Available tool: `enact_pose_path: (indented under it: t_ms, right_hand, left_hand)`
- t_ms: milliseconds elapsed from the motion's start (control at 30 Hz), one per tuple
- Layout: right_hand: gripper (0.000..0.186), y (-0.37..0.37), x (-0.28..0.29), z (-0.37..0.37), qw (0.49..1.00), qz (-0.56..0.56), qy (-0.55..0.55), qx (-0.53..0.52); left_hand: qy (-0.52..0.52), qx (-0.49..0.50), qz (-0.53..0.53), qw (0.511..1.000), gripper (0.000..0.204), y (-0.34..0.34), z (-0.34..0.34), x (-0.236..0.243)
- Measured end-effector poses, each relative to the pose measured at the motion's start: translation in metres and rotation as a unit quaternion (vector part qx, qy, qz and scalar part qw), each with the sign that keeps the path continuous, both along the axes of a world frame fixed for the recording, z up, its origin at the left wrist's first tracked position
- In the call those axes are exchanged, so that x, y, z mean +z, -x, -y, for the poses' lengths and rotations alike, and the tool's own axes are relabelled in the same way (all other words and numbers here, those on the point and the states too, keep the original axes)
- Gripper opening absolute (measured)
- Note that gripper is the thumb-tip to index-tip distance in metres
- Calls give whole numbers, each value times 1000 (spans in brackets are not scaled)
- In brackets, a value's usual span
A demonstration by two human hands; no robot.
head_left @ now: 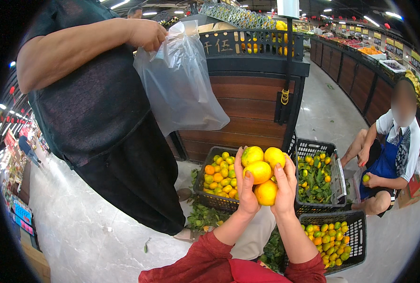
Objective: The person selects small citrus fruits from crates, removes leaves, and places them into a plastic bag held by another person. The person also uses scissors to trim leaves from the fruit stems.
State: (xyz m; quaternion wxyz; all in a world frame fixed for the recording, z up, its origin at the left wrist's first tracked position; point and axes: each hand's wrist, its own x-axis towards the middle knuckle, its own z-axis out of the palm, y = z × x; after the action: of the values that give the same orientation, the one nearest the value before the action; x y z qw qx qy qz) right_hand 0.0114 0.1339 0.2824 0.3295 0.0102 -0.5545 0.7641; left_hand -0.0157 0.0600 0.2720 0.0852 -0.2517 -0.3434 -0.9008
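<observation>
Cupped together, my left hand (246, 191) and my right hand (285, 188) hold several yellow-orange mandarins (257, 171) between them, in front of me. The lowest mandarin (266, 192) sits between the heels of my palms. My fingers curve round the outer sides of the fruit. To the far left, a standing person in dark clothes grips a clear plastic bag (177, 89) by its top; it hangs apart from my hands. Behind my left hand, a black crate of green and orange mandarins (219, 177) stands on the floor, partly hidden by my hand.
Another crate (339, 177) holds leafy mandarins on the right; a nearer crate (358, 236) holds loose ones. A seated person in a blue apron (384, 160) holds a fruit. A wood-panelled display stand (238, 108) rises behind. Loose leaves (205, 217) lie on the floor.
</observation>
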Motion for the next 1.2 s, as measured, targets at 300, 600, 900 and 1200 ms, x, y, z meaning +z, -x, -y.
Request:
enact_pose_path:
  t_ms: [300,600,900,1200]
  right_hand:
    - [47,0,3,0,1000,-6,23,8]
    - [43,6,6,1,997,-39,62,15]
    - [49,9,41,-4,995,-84,52,30]
    - [47,14,61,17,990,-115,60,49]
  left_hand:
    - [3,-4,-6,1000,76,2,1,3]
    - [52,27,-71,996,80,10,2,16]
    - [79,10,-153,985,84,20,2,53]
    - [93,8,-195,976,86,28,26,77]
